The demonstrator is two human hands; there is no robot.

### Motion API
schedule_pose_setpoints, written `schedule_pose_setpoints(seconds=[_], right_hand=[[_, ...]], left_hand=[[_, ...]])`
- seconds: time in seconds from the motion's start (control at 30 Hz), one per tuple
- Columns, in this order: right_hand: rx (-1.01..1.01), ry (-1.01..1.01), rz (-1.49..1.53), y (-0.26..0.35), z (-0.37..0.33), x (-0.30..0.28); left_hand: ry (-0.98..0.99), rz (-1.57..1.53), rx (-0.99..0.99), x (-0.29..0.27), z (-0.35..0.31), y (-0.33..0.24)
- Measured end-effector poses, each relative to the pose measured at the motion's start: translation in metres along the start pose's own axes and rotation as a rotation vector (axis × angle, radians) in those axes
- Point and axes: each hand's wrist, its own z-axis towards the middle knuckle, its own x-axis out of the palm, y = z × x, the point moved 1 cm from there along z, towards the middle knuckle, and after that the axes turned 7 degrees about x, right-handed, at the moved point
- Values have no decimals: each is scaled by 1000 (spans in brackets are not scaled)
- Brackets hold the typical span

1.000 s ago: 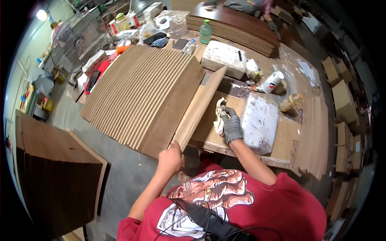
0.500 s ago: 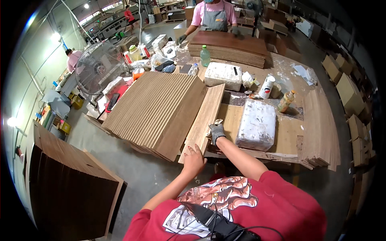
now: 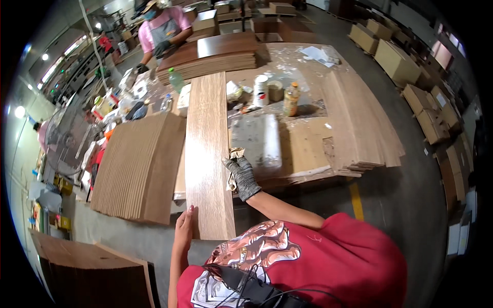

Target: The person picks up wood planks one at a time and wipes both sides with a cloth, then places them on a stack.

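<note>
A long wood-grain board (image 3: 208,154) lies lengthwise in front of me, its near end jutting over the table edge. My bare left hand (image 3: 185,225) grips its left edge close to that end, fingers mostly hidden below. My right hand (image 3: 242,177), in a grey knit glove, closes round a crumpled tan piece (image 3: 232,180) at the board's right edge. Whether it is cloth or paper I cannot tell. Left of the board stands a leaning stack of similar boards (image 3: 138,167). A wrapped white block (image 3: 257,141) is just beyond my right hand.
More boards (image 3: 357,123) are fanned out on the table's right. Behind the block stand an amber-filled bottle (image 3: 291,100), a white cup (image 3: 261,91) and a green bottle (image 3: 176,80). Across the table a co-worker (image 3: 167,33) stands by a dark board stack (image 3: 210,54). A fan (image 3: 67,136) is at left.
The board has come away from beside the stack, rightward and toward me, now partly over the white block. My left hand went from its top to its left edge. The view has turned right.
</note>
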Motion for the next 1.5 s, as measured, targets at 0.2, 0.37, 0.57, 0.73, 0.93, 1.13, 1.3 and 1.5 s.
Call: schedule_pose_setpoints(seconds=[0.2,0.37,0.57,0.73,0.93,1.13,1.3,1.5], right_hand=[[-276,-48,-248,139,-19,-120],[-601,-374,-331,220,-58,-253],[-771,-663,-196,276,-145,-393],[-772,-575,260,289,-180,-484],[-733,-471,473,307,-207,-470],[-737,-451,17,319,-183,-463],[-620,-391,-752,305,-111,-429],[-573,-480,-1431,292,-148,-384]], left_hand=[[71,-29,180,172,40,-4],[219,-77,156,323,59,-37],[402,82,191,451,73,-39],[371,127,166,528,81,-36],[336,310,175,563,85,-17],[398,717,556,575,90,-5],[573,867,425,560,72,-32],[669,418,211,477,70,-18]])
